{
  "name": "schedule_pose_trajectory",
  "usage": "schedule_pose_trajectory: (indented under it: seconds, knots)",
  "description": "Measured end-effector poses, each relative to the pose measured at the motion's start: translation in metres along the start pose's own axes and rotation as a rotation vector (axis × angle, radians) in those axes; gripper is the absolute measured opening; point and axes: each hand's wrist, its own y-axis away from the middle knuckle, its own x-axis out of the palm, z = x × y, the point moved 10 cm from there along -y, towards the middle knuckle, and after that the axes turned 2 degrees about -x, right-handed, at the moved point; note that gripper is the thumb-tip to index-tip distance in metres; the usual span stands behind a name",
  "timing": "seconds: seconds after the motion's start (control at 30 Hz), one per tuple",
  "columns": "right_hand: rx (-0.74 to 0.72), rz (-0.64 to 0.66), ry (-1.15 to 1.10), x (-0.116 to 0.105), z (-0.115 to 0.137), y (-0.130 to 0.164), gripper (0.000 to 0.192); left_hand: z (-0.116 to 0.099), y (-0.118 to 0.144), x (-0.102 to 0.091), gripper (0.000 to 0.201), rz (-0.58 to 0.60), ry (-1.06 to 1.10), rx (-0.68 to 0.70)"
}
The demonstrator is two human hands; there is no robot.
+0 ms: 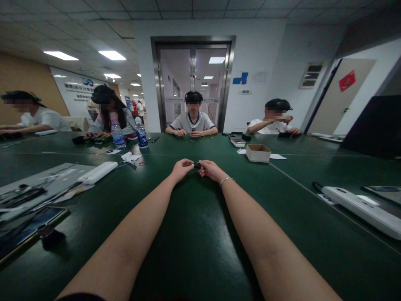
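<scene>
Both my arms stretch forward over the dark green table (194, 234). My left hand (181, 168) and my right hand (210, 169) meet at the fingertips and pinch a small black object (197, 166) between them, just above the table top. What the object is stays too small to tell. A thin bracelet (226, 180) circles my right wrist.
A small open cardboard box (258, 152) stands beyond my right hand. A white power strip (97, 172), a grey mat (40, 179) with tools and a phone (21, 234) lie left. Another white strip (360, 207) lies right. Two water bottles (141, 134) stand far left. Several people sit around the table.
</scene>
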Motion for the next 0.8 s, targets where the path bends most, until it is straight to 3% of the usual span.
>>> schedule_pose_trajectory:
  seconds: [0.1,0.23,0.47,0.6,0.8]
  knots:
    - [0.003,0.019,-0.027,0.0008,0.0022,0.0032,0.008,0.0064,-0.0016,-0.0015,0.02,-0.01,-0.003,-0.033]
    - [0.002,0.054,-0.033,0.0032,0.0045,0.0051,0.027,0.0104,-0.0038,-0.0012,0.024,0.002,0.023,-0.028]
    - [0.006,0.02,0.072,0.0027,0.0026,-0.0007,0.009,0.008,-0.003,0.0014,0.02,0.013,0.044,-0.039]
    - [0.011,0.016,0.059,0.0029,0.0023,-0.0001,0.021,0.0069,-0.0017,0.0036,0.018,0.028,0.061,-0.048]
    - [-0.002,0.04,0.077,0.0032,0.0018,-0.0008,0.015,0.0101,-0.0026,0.0028,0.016,0.026,0.079,-0.061]
